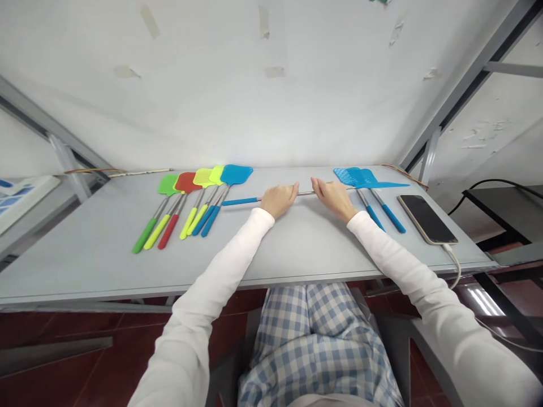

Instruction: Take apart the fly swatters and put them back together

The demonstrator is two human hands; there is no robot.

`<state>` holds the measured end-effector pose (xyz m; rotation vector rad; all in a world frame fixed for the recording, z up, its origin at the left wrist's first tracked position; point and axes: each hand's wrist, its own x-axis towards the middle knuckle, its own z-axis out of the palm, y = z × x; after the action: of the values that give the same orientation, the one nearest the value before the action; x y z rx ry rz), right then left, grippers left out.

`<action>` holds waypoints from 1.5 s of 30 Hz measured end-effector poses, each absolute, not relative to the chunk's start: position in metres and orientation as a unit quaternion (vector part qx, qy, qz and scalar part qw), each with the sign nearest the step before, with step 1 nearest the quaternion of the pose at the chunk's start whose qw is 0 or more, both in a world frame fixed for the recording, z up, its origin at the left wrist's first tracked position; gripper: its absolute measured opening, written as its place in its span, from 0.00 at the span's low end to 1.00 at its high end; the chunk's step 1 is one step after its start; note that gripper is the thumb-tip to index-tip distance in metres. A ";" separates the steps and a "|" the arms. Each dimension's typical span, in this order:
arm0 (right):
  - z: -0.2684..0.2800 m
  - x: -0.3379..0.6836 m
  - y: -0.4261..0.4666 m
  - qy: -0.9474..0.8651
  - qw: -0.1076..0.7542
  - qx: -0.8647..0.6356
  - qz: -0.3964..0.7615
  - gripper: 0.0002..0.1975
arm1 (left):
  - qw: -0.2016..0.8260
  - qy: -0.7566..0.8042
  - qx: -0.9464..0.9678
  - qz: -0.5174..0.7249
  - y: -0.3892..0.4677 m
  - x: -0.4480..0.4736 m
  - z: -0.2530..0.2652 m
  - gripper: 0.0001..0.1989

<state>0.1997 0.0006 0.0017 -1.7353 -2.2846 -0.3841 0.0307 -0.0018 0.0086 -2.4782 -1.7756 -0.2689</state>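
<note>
A blue fly swatter (240, 201) is held level above the grey table, its handle to the left and its blue head, seen edge-on, to the right. My left hand (279, 199) is closed round its metal rod just past the handle. Nearer the head, my right hand (334, 196) grips the same rod, with a short bare stretch of metal between both hands. Two more blue fly swatters (389, 212) lie right of my right hand, their heads partly behind the held one. Left of my left hand lies a row of green, yellow, red and blue fly swatters (186, 198).
A phone (428, 219) with a white charging cable (453, 260) lies at the table's right end. The grey table (297, 249) backs onto a white wall with tape scraps. Metal frame posts (430, 152) rise at both sides. Thin wires (139, 172) run along the back edge.
</note>
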 end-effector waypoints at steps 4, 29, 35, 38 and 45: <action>0.006 0.216 0.011 -0.767 0.138 -0.608 -0.152 0.30 | 0.054 -0.587 -0.803 -0.088 0.006 0.010 0.011 0.31; 0.005 0.286 0.046 -0.647 0.274 -0.673 -0.231 0.33 | 0.127 -0.716 -0.675 -0.127 0.031 -0.060 0.006 0.33; -0.003 0.218 0.025 -0.738 0.331 -0.535 -0.242 0.28 | 0.081 -0.614 -0.780 -0.092 0.005 0.013 0.001 0.28; -0.002 0.196 0.018 -0.755 0.352 -0.495 -0.248 0.28 | 0.050 -0.619 -0.777 -0.107 -0.008 0.038 0.001 0.31; -0.003 0.209 0.029 -0.736 0.357 -0.511 -0.263 0.27 | 0.024 -0.573 -0.810 -0.120 -0.007 0.031 0.002 0.28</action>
<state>0.2086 0.0288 -0.0028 -1.3194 -1.8997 -0.6792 0.0314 -0.0075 0.0017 -2.5076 -1.7745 -0.3721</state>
